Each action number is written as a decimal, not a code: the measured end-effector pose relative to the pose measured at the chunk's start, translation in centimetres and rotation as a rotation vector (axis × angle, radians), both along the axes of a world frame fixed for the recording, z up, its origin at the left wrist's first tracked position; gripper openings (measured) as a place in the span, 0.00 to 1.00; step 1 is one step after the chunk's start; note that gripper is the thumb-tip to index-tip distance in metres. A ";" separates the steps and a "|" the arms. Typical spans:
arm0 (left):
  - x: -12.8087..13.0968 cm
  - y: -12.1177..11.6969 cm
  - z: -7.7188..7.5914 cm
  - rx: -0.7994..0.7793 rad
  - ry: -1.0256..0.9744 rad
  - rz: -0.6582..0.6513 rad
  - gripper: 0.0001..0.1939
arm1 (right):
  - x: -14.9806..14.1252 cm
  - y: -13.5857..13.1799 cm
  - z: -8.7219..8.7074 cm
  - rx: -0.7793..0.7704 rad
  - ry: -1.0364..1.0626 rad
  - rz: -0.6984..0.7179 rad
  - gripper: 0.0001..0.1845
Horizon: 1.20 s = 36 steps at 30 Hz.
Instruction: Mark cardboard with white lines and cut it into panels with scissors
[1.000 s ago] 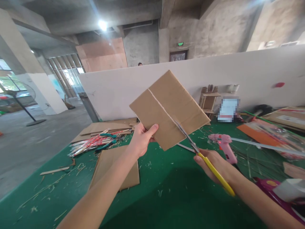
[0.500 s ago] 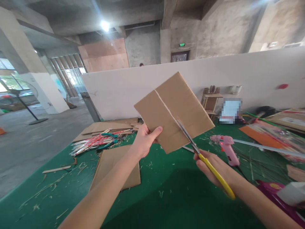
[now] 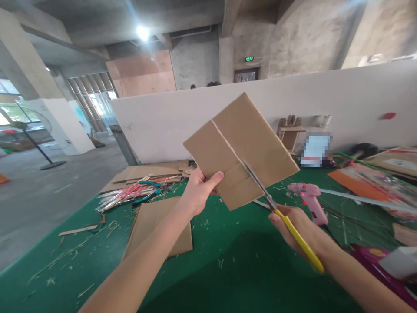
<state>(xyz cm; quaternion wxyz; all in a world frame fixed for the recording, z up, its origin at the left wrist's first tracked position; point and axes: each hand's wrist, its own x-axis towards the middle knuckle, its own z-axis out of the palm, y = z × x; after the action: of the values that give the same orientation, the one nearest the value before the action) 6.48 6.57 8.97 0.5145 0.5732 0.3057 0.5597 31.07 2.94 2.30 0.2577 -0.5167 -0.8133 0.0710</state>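
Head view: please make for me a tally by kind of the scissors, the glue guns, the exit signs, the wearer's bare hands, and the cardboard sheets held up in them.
Yellow-handled scissors: 1
Pink glue gun: 1
Green exit sign: 1
Hands, left hand and right hand: 2
Held cardboard sheet: 1
Total: 6

Head camera: on the wearer's side of the square brown cardboard sheet, above the green tabletop
Facing: forward and down, the sheet around mid-view
Nearness: sheet close; long white partition farther, behind it
Above sheet: grey concrete ceiling, well apart
Left of sheet: black standing fan, distant
Right of sheet: pink glue gun, near
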 end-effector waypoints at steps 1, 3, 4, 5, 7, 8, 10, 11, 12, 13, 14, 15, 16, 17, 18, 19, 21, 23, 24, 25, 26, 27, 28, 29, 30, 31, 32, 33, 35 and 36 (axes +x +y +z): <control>0.0 0.0 0.1 0.005 0.004 -0.008 0.19 | 0.0 0.0 -0.1 0.007 -0.002 0.019 0.21; -0.1 -0.1 0.2 0.015 0.012 -0.022 0.18 | 0.0 0.0 -0.1 0.006 -0.002 0.064 0.20; -0.1 -0.2 0.3 0.019 0.016 -0.027 0.18 | -0.1 0.0 0.0 -0.003 0.003 0.085 0.19; -0.1 -0.2 0.3 0.021 0.020 -0.029 0.18 | -0.2 -0.1 0.1 -0.012 0.015 0.097 0.19; 0.0 -0.3 0.3 0.014 0.027 -0.026 0.19 | -0.5 -0.3 0.3 -0.026 0.050 0.096 0.19; 0.0 -0.4 0.4 0.007 0.027 -0.024 0.19 | -0.7 -0.4 0.5 -0.032 0.067 0.082 0.20; 0.1 -0.5 0.3 0.001 0.022 -0.031 0.19 | -0.8 -0.6 0.6 -0.036 0.089 0.045 0.22; 0.2 -0.5 0.3 0.001 0.017 -0.038 0.19 | -0.8 -0.6 0.6 -0.035 0.094 0.029 0.22; 0.3 -0.5 0.3 0.002 0.015 -0.044 0.19 | -0.8 -0.6 0.6 -0.034 0.098 0.019 0.23; 0.3 -0.6 0.3 0.003 0.013 -0.045 0.18 | -0.8 -0.6 0.6 -0.030 0.101 0.013 0.23; 0.4 -0.6 0.3 0.001 0.012 -0.041 0.18 | -0.7 -0.6 0.5 -0.025 0.103 0.013 0.23; 0.4 -0.6 0.4 0.001 0.012 -0.034 0.18 | -0.6 -0.5 0.5 -0.021 0.103 0.015 0.23; 0.4 -0.7 0.4 0.002 0.011 -0.027 0.18 | -0.5 -0.5 0.4 -0.017 0.102 0.015 0.23; 0.4 -0.7 0.4 0.007 0.010 -0.020 0.18 | -0.5 -0.5 0.4 -0.016 0.100 0.015 0.23; 0.4 -0.7 0.5 0.012 0.009 -0.017 0.18 | -0.5 -0.5 0.4 -0.016 0.099 0.014 0.23; 0.4 -0.7 0.5 0.015 0.011 -0.018 0.18 | -0.4 -0.5 0.4 -0.016 0.099 0.012 0.23; 0.3 -0.7 0.5 0.005 0.024 -0.024 0.19 | -0.4 -0.6 0.5 -0.019 0.101 0.000 0.23; 0.0 -0.6 0.6 -0.016 0.041 -0.039 0.20 | -0.5 -0.6 0.5 -0.025 0.114 -0.008 0.23; -0.2 -0.6 0.7 -0.025 0.046 -0.048 0.21 | -0.5 -0.7 0.4 -0.032 0.128 -0.003 0.23; -0.4 -0.6 0.7 -0.029 0.046 -0.059 0.21 | -0.6 -0.7 0.4 -0.043 0.144 0.013 0.23; -0.6 -0.5 0.8 -0.029 0.034 -0.070 0.21 | -0.6 -0.7 0.4 -0.052 0.162 0.033 0.23; -0.7 -0.5 0.9 -0.027 0.006 -0.079 0.20 | -0.7 -0.8 0.3 -0.058 0.180 0.053 0.23; -0.8 -0.5 1.0 -0.025 -0.038 -0.081 0.20 | -0.9 -0.8 0.3 -0.061 0.193 0.071 0.23; -0.8 -0.6 1.2 -0.022 -0.092 -0.071 0.20 | -1.0 -0.8 0.3 -0.062 0.195 0.084 0.22; -0.8 -0.6 1.3 -0.023 -0.144 -0.053 0.21 | -1.1 -0.7 0.2 -0.059 0.191 0.089 0.22; -0.7 -0.7 1.4 -0.029 -0.186 -0.030 0.21 | -1.1 -0.7 0.1 -0.056 0.183 0.090 0.21; -0.6 -0.7 1.4 -0.038 -0.211 -0.009 0.22 | -1.2 -0.6 0.1 -0.055 0.173 0.090 0.21; -0.4 -0.8 1.4 -0.049 -0.217 0.007 0.23 | -1.2 -0.6 0.0 -0.060 0.164 0.092 0.20; -0.2 -0.9 1.4 -0.063 -0.204 0.020 0.24 | -1.2 -0.5 -0.1 -0.080 0.164 0.110 0.20; -0.1 -0.9 1.4 -0.064 -0.200 0.021 0.25 | -1.1 -0.5 -0.1 -0.091 0.171 0.127 0.20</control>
<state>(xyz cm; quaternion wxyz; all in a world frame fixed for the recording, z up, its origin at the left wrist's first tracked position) 6.39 5.71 10.32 0.5546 0.4944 0.2764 0.6095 29.96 2.44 2.20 0.2973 -0.4673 -0.8155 0.1680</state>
